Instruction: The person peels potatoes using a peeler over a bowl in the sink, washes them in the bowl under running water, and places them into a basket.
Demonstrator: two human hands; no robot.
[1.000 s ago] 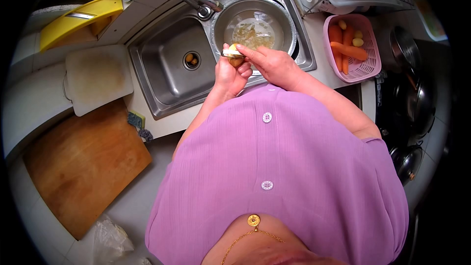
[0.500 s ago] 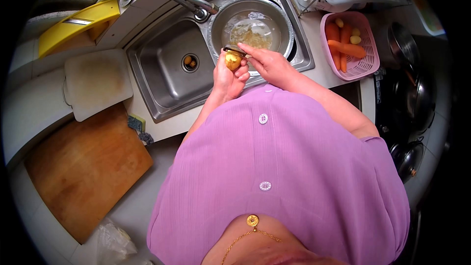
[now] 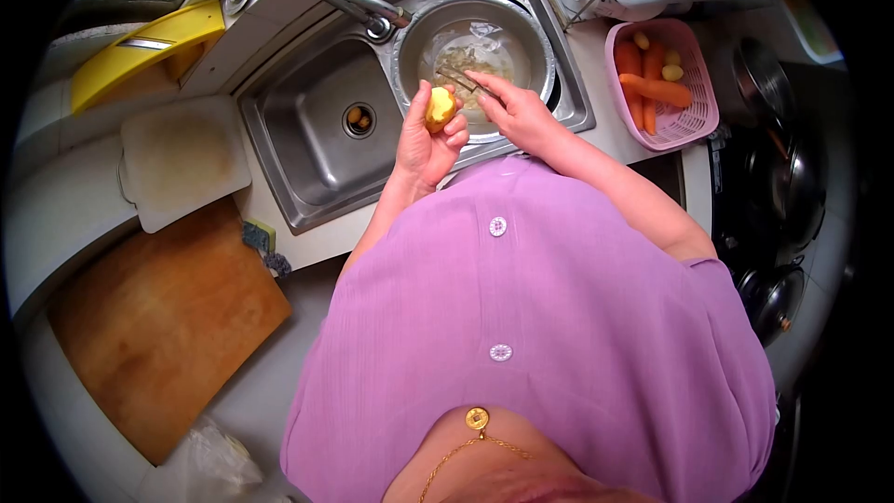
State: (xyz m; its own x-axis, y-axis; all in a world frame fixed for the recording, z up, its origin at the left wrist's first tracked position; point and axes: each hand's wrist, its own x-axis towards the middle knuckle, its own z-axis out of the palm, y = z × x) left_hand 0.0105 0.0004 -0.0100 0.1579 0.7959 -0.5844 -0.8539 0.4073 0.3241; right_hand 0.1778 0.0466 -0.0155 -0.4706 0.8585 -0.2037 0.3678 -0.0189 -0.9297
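Observation:
My left hand (image 3: 426,149) is closed around a partly peeled potato (image 3: 440,109), whose bare yellow flesh faces up. Just to its right, my right hand (image 3: 518,112) grips a peeler (image 3: 468,81), held a little apart from the potato. Both hands are over the near edge of a round metal basin (image 3: 547,48) set in the right sink bowl. Water and pale peelings (image 3: 480,63) lie in the basin. Part of the peeler's handle is hidden by my right fingers.
A faucet (image 3: 363,7) arches above the left sink bowl (image 3: 321,130). On the right stands a pink basket (image 3: 684,135) with carrots (image 3: 663,90) and small potatoes. A wooden board (image 3: 168,317), a white board (image 3: 186,158) and a sponge (image 3: 259,236) are at left.
The peeler has come off the potato and moved right with my right hand. My left hand has turned the potato so a peeled patch shows.

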